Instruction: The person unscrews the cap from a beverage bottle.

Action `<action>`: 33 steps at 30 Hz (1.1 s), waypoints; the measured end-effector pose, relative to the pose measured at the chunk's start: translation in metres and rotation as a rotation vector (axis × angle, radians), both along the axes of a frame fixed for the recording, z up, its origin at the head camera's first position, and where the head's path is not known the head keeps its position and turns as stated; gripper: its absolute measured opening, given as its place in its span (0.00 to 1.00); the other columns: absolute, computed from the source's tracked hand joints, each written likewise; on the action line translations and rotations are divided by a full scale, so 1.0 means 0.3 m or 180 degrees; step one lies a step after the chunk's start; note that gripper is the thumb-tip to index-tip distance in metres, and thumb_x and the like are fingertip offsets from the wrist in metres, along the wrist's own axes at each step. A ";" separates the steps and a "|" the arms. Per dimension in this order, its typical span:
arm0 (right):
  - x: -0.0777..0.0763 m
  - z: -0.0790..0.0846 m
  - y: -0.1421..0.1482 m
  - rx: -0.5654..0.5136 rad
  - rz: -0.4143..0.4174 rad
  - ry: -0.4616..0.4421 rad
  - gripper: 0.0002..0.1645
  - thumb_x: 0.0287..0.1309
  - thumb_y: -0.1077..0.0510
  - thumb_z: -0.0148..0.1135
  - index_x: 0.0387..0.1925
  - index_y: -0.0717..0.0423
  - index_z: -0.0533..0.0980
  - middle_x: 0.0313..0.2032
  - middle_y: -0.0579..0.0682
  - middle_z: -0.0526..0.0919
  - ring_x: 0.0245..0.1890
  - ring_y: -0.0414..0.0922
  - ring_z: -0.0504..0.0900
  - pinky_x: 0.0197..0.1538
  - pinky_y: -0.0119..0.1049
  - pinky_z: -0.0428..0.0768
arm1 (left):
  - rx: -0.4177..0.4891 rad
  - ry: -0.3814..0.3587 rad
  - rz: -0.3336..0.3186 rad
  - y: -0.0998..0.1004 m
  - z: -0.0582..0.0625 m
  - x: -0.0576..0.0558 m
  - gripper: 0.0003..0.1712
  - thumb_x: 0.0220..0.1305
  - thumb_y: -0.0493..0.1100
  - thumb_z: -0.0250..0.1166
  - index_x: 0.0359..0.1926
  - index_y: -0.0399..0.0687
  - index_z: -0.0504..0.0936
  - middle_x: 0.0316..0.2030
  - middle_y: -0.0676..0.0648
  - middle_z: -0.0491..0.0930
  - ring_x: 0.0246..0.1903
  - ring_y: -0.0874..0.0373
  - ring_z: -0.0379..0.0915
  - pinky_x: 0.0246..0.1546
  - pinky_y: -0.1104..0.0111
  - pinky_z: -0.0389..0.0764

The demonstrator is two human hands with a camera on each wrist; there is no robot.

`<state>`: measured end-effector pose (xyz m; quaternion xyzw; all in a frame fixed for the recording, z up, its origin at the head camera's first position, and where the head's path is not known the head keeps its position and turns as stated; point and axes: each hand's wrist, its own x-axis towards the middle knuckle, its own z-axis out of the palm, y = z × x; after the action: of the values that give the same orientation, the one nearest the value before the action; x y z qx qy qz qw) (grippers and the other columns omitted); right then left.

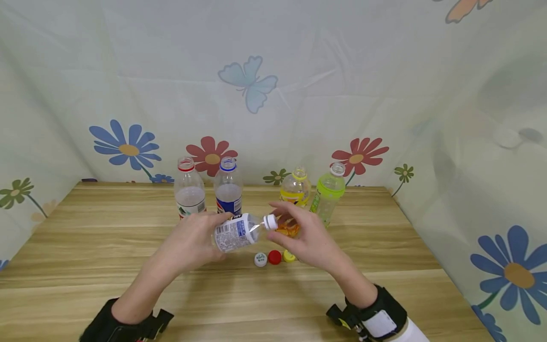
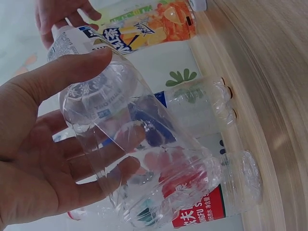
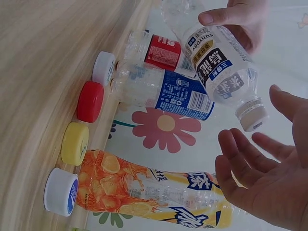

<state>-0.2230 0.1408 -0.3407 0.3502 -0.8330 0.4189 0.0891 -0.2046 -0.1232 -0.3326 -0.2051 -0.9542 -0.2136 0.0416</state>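
My left hand (image 1: 194,240) grips a clear plastic bottle (image 1: 232,233) with a white label marked SUNTORY. The bottle is tilted, its white cap (image 1: 270,222) pointing right. Around that cap my right hand (image 1: 309,232) is held with fingers and thumb spread; the right wrist view shows a gap between the fingertips (image 3: 226,137) and the cap. Below on the table lie a white cap with green print (image 1: 260,259), a red cap (image 1: 275,257) and a yellow cap (image 1: 289,256). Another white cap with blue print (image 3: 61,191) appears in the right wrist view, hidden by my right hand in the head view.
Uncapped bottles stand toward the back of the wooden table (image 1: 107,237): a red-ringed one (image 1: 190,192) and a blue-labelled one (image 1: 228,190) at left, an orange-and-yellow tea bottle (image 1: 295,187) and a green one (image 1: 329,192) at right. A flower-printed curtain (image 1: 299,109) encloses the table.
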 end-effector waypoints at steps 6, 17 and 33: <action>0.001 -0.005 0.000 0.0060 -0.0208 -0.0138 0.23 0.64 0.50 0.66 0.57 0.53 0.75 0.39 0.40 0.80 0.36 0.42 0.80 0.38 0.35 0.80 | 0.0006 0.0048 -0.0003 0.002 0.002 0.004 0.45 0.33 0.40 0.85 0.59 0.47 0.79 0.49 0.47 0.80 0.43 0.53 0.78 0.43 0.61 0.79; 0.003 -0.007 0.000 0.0165 -0.0232 -0.0186 0.14 0.66 0.51 0.63 0.50 0.52 0.80 0.34 0.37 0.80 0.30 0.41 0.78 0.32 0.34 0.79 | 0.0001 0.0083 0.0025 0.001 -0.001 0.004 0.44 0.34 0.38 0.84 0.59 0.47 0.79 0.50 0.46 0.79 0.44 0.53 0.78 0.43 0.60 0.79; 0.001 -0.004 0.003 0.0103 0.0011 -0.0020 0.18 0.60 0.63 0.68 0.51 0.52 0.77 0.41 0.37 0.78 0.35 0.39 0.78 0.34 0.33 0.80 | 0.0026 0.0013 0.0046 0.001 -0.011 0.000 0.45 0.34 0.37 0.84 0.60 0.46 0.79 0.51 0.47 0.79 0.45 0.52 0.77 0.45 0.59 0.79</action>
<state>-0.2228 0.1415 -0.3417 0.3517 -0.8394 0.4066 0.0800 -0.2048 -0.1229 -0.3359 -0.1985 -0.9547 -0.2169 0.0459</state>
